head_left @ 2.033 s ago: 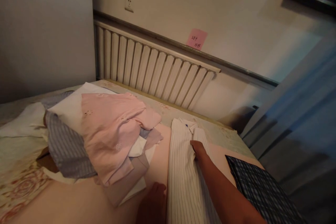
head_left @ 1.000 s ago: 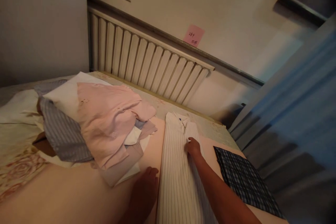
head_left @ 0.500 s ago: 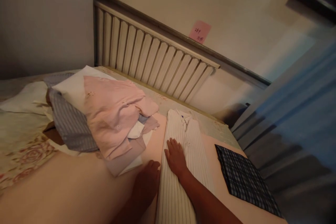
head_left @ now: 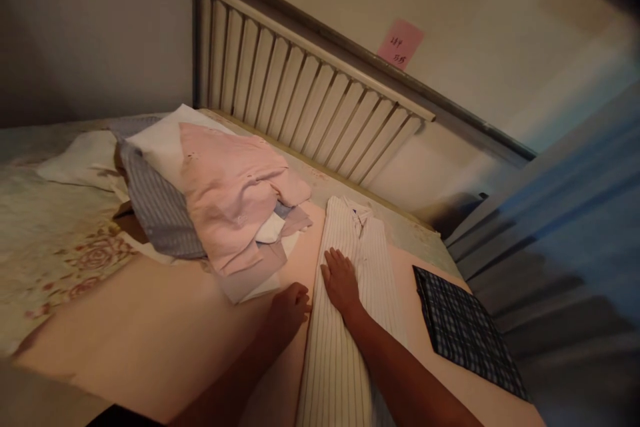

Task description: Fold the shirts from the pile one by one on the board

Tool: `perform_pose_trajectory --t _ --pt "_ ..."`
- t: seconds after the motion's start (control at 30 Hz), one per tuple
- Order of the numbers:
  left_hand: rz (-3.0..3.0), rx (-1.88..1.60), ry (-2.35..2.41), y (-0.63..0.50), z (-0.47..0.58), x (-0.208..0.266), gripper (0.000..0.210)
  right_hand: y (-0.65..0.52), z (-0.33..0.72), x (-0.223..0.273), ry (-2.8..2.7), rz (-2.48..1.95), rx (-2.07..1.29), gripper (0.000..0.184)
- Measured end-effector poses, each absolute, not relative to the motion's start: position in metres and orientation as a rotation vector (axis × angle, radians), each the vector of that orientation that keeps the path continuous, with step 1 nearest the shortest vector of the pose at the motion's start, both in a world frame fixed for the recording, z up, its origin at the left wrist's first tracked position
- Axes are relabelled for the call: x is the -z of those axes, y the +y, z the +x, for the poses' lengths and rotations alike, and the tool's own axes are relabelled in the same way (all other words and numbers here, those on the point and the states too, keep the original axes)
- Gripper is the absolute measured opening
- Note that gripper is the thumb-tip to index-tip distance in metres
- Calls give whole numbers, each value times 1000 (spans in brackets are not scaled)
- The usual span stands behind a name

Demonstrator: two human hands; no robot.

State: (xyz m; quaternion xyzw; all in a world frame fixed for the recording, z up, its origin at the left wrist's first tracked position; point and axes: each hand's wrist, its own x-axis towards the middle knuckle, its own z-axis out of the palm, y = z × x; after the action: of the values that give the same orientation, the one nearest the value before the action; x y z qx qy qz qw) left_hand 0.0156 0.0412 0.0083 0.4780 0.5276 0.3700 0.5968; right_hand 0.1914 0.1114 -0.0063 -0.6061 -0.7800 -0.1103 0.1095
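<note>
A striped white shirt (head_left: 333,353) lies folded long and narrow on a pink sheet, its collar at the far end. My right hand (head_left: 342,280) rests flat on the shirt's upper part, fingers stretched out. Just left of the shirt's long left edge is my left hand (head_left: 291,310), with its fingers curled in; its fingertips are at the edge, and whether they pinch any cloth is hidden.
A loose heap of clothes lies to the left, with a pink garment (head_left: 233,190) on top and a grey striped one (head_left: 167,210) beneath. A dark plaid folded garment (head_left: 467,327) lies right. Beyond are a radiator (head_left: 300,90) and a blue curtain (head_left: 565,213).
My left hand's fingers have curled in beside the shirt's edge. My right hand stays flat on the shirt. The camera view has shifted, and the pink sheet's lower left corner now shows.
</note>
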Motion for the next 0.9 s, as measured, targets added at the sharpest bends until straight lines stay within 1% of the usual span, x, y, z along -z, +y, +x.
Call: perform_pose_trajectory --t 0.1,0.33,0.47,0.6,0.9 --pt "954 -817 1149 42 20 -5 17 112 192 6 -2291 -1784 321 43" --pt "986 -686 1194 37 32 1 13 111 191 2 -2289 -1830 287 43" --pt "1036 -712 1271 32 33 -7 22 111 191 2 -2284 -1829 267 43" --pt "1258 -728 1382 28 31 -14 27 111 191 2 -2274 -1837 271 43" --pt "1346 -729 1415 30 33 -8 34 112 193 3 -2274 -1789 301 42"
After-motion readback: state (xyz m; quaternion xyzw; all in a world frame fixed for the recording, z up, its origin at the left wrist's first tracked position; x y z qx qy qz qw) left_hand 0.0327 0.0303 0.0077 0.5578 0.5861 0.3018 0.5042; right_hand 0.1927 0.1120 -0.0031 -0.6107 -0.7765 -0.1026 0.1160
